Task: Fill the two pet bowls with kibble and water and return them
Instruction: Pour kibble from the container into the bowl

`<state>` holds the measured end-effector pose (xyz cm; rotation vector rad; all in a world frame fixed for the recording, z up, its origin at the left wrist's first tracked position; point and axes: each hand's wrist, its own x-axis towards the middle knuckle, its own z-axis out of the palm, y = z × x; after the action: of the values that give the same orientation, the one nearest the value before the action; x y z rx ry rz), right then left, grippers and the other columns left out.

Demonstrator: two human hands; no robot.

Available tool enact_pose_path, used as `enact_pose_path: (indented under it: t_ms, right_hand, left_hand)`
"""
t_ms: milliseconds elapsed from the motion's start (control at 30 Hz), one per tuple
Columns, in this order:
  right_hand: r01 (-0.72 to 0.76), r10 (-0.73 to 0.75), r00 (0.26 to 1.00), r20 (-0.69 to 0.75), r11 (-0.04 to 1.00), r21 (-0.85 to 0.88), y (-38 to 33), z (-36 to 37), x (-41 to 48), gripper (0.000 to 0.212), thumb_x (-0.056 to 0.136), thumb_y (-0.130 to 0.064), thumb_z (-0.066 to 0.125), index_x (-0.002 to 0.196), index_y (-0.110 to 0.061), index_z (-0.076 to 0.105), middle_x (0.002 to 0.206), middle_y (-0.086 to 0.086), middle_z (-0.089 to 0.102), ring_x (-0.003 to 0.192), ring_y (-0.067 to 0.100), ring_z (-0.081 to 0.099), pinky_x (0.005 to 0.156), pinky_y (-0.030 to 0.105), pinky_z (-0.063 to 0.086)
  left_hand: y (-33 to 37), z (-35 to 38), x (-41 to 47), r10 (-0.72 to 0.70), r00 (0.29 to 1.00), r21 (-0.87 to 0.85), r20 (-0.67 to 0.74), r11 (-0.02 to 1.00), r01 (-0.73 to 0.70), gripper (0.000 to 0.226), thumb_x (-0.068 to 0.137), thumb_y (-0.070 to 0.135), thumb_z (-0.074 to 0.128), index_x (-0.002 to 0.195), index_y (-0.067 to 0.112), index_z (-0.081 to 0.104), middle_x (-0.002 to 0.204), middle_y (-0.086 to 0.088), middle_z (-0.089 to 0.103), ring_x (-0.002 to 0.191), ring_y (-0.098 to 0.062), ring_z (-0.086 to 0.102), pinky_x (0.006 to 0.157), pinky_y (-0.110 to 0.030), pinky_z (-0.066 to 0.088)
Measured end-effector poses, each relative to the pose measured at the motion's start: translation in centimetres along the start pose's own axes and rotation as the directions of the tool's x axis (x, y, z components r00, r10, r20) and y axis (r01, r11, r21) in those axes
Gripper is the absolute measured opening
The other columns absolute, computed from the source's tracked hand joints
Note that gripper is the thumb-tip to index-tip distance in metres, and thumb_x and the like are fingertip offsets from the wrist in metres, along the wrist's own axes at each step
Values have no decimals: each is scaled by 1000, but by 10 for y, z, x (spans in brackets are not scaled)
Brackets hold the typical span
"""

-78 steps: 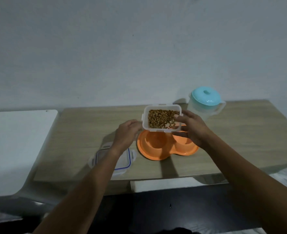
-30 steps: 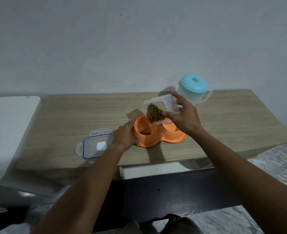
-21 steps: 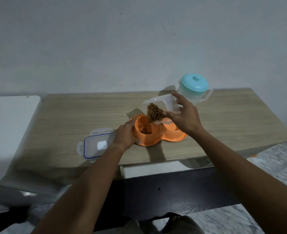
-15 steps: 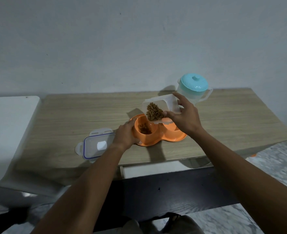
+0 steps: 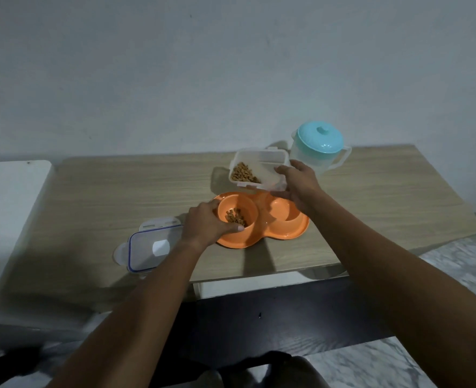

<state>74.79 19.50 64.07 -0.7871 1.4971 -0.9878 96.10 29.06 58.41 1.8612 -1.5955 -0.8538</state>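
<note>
Kibble tub held just behind the left bowl, which my left hand steadies.

My left hand (image 5: 209, 224) grasps the orange plastic double pet bowl (image 5: 262, 219) at its near-left rim; its long axis runs left-right, kibble (image 5: 235, 216) in the left cup, right cup empty. Beyond, my right hand (image 5: 297, 187) grips the clear plastic kibble container (image 5: 259, 169), nearer the lidded teal-topped water jug (image 5: 316, 148).

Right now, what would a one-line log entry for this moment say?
step: kibble pour | left hand: steadying orange double bowl | right hand: holding kibble container | left bowl: some kibble | right bowl: empty | pitcher: untouched
</note>
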Motion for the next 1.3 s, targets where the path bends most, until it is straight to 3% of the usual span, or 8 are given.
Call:
enact_pose_path:
  t_ms: [200, 367, 467, 733, 933, 1033, 1133, 1300]
  right_hand:
    - [-39, 41, 997, 59, 999, -35, -3, 38, 40, 56, 94, -17, 71, 145, -7, 52, 142, 14, 55, 123, 43, 57, 65, 49, 65]
    - [-100, 109, 991, 80, 989, -105, 0, 57, 62, 52, 98, -16, 67, 145, -3, 50, 143, 16, 49, 122, 44, 56, 68, 52, 64]
    - [-115, 123, 988, 92, 990, -84, 4, 65, 72, 51, 98, -16, 67, 144, -3, 50, 137, 15, 49, 102, 41, 63, 65, 49, 65]
    - [-123, 131, 989, 75, 987, -99, 23, 80, 94, 44, 95, -21, 71, 133, -3, 59, 134, 19, 58, 110, 43, 65, 53, 42, 63]
    - [-131, 141, 985, 99, 986, -107, 24, 78, 95, 42, 98, -11, 65, 138, -1, 56, 132, 18, 57, 109, 37, 62, 59, 38, 65]
    - [-91, 105, 991, 87, 985, -150, 23, 70, 87, 37, 98, -15, 65, 134, -5, 61, 112, 12, 62, 98, 29, 63, 70, 39, 64]
    - [12, 1, 998, 64, 978, -208, 24, 52, 71, 35, 92, -21, 68, 126, -11, 68, 95, 5, 66, 83, 22, 62, 71, 38, 58]
    - [243, -243, 969, 45, 909, -340, 14, 6, 29, 35, 95, -21, 65, 130, -17, 67, 104, -4, 70, 103, 18, 64, 90, 34, 53]
  left_hand:
    - [4, -2, 12, -36, 998, 101, 49, 994, 31, 50, 43, 64, 84, 72, 27, 68, 62, 5, 67, 60, -12, 65, 63, -41, 57]
    - [6, -1, 8, -37, 999, 124, 32, 992, 32, 52, 47, 65, 82, 78, 25, 71, 62, 5, 67, 59, -9, 63, 63, -39, 56]
    - [8, -1, 7, -58, 998, 104, 31, 993, 55, 56, 47, 66, 81, 84, 27, 72, 66, 6, 68, 62, -9, 64, 66, -38, 57]
    - [11, 2, 7, -85, 996, 109, 12, 991, 83, 68, 40, 67, 85, 94, 26, 72, 71, 8, 69, 65, -9, 64, 66, -34, 57]
    - [13, 2, 8, -111, 993, 89, 23, 990, 109, 62, 41, 60, 88, 91, 27, 73, 71, 7, 69, 67, -8, 63, 67, -33, 55]
    - [16, 2, 6, -131, 991, 66, 28, 989, 129, 61, 44, 54, 91, 95, 26, 72, 75, 9, 70, 70, -8, 64, 67, -29, 53]
    - [22, 3, 6, -188, 980, 57, 65, 981, 184, 67, 46, 48, 92, 105, 25, 70, 86, 7, 71, 79, -12, 64, 70, -28, 50]
    - [43, 8, 7, -299, 945, 170, 130, 946, 275, 110, 48, 51, 91, 142, 20, 43, 134, -3, 57, 118, -23, 56, 86, -31, 46]
